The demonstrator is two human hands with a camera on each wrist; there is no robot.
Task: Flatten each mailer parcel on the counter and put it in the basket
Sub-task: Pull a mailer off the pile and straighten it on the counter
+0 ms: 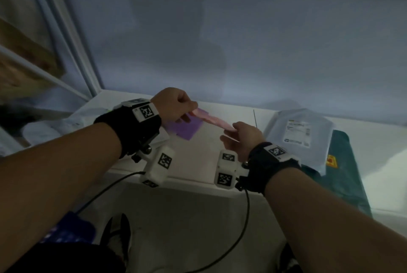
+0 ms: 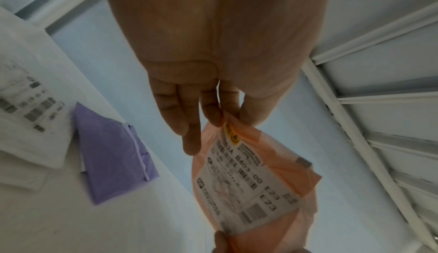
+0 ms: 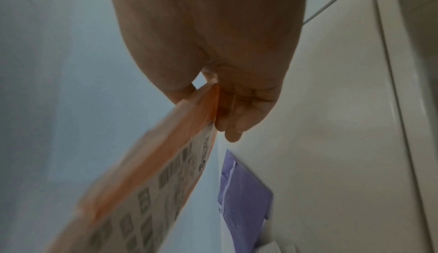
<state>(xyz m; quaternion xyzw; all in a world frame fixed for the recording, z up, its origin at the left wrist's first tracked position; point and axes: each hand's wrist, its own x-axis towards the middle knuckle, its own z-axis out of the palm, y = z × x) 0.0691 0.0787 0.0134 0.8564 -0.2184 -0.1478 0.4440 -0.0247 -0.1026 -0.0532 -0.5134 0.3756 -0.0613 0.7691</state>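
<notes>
A pink-orange mailer (image 1: 212,120) (image 2: 255,180) (image 3: 151,178) with a white shipping label hangs in the air above the white counter (image 1: 204,156). My left hand (image 1: 176,105) (image 2: 213,118) pinches its far-left edge. My right hand (image 1: 236,133) (image 3: 227,107) pinches the opposite edge, so the mailer stretches between them. A purple mailer (image 1: 188,126) (image 2: 113,155) (image 3: 244,200) lies flat on the counter just below. A pale blue-grey mailer (image 1: 297,134) with a label lies to the right. No basket shows plainly.
White mailers (image 2: 31,103) lie on the counter's left part. A dark green bag (image 1: 343,173) with an orange sticker sits under the blue-grey mailer at the right. A wall stands behind the counter, shelving at the far left. Cables hang below the counter edge.
</notes>
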